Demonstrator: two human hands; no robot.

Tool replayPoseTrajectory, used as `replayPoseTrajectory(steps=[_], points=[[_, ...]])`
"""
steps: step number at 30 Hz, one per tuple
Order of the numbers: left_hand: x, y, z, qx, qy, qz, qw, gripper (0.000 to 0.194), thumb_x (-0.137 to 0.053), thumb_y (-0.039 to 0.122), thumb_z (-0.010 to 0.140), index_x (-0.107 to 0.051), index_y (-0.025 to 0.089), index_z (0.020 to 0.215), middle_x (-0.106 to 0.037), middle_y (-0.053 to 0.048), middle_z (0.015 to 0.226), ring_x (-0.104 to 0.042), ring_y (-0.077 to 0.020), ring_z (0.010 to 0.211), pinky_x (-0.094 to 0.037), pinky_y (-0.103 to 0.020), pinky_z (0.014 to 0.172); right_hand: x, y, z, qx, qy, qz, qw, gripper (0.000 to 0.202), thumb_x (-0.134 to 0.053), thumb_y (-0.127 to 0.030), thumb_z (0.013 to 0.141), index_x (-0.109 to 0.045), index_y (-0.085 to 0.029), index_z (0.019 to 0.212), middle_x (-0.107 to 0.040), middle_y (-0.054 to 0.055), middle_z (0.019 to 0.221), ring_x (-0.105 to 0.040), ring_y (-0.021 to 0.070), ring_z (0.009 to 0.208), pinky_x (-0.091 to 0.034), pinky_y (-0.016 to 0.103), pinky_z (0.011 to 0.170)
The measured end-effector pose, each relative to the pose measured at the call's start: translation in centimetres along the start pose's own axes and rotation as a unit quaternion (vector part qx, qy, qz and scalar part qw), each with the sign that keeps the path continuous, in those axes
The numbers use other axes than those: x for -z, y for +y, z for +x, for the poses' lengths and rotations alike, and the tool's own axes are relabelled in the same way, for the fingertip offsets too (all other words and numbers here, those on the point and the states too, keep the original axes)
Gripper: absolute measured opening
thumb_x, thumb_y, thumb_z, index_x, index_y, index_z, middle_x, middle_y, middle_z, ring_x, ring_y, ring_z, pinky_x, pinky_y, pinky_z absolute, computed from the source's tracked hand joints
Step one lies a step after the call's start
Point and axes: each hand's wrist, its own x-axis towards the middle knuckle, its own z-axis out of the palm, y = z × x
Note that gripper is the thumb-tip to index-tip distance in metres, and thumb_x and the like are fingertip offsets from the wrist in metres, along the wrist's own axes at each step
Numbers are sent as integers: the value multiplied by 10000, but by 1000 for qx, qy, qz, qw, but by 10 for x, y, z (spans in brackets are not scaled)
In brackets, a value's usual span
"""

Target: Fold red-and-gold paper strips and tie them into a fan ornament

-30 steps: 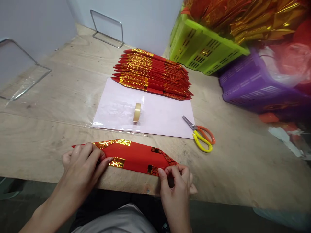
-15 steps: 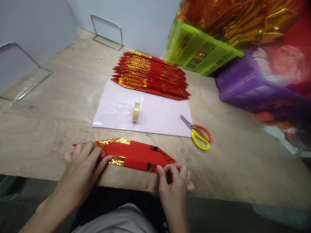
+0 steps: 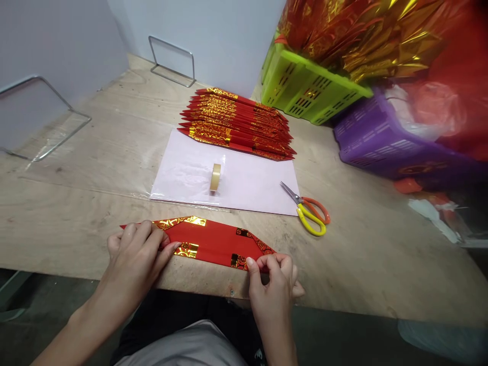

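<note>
A red paper strip with gold foil patterns (image 3: 215,241) lies near the table's front edge, its corners folded in towards pointed ends. My left hand (image 3: 139,251) pinches its left end, thumb at the lower edge, and covers part of that end. At the lower right corner, my right hand (image 3: 274,279) grips the paper between thumb and fingers. Beyond it, a roll of tape (image 3: 215,178) stands on edge on a white sheet (image 3: 255,185). Scissors with yellow and orange handles (image 3: 307,208) rest across the sheet's right corner. Several similar folded red-and-gold papers (image 3: 236,124) lie overlapping behind.
At the back right stand a green basket (image 3: 314,89) full of red and gold foil pieces and a purple basket (image 3: 381,142) with plastic-wrapped items. Two wire stands (image 3: 173,79) are at the back and left. Clear plastic film (image 3: 95,168) covers part of the wooden table (image 3: 381,254).
The camera view has shifted slightly. Both hands keep their hold on the folded paper, which looks nearly unchanged.
</note>
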Motion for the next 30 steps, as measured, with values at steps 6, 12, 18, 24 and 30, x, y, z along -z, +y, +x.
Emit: replayPoseTrajectory(steps=[6,12,18,24,30], points=[[2,4,0,-3,3,16,1000,337,-358,374,945,-580,209,752,-552,-81,836,-486,-272,794,-292,-383,714,-1,-3,0,0,0,-8,1000,289,-482,-384,903,-534,-207,680,-528,45,882,-488,257,899,-254,379,801],[2,6,-1,-10,13,57,998,332,-361,371,952,-588,198,784,-552,-90,847,-499,-285,823,-318,-409,744,-1,-6,-1,-1,11,2,1000,251,-492,-346,894,-524,-205,689,-524,42,863,-491,252,887,-251,362,787],[0,6,-2,-15,20,66,998,334,-370,366,961,-591,189,783,-578,-98,873,-503,-282,826,-319,-419,754,-3,-5,-2,0,12,-17,1000,235,-480,-367,898,-519,-209,728,-522,50,892,-482,265,911,-249,375,784],[0,5,-2,-13,21,50,998,321,-391,361,957,-607,188,794,-605,-101,905,-507,-288,849,-322,-418,755,-2,-16,-5,75,25,-55,995,194,-435,-126,870,-609,-210,886,-488,68,938,-442,252,895,-233,384,778],[1,4,-1,-20,15,41,999,312,-405,359,954,-615,182,806,-609,-102,901,-513,-293,871,-326,-420,762,0,-21,3,216,-85,-42,972,340,-408,66,733,-597,-210,797,-508,29,872,-444,197,861,-217,346,760]])
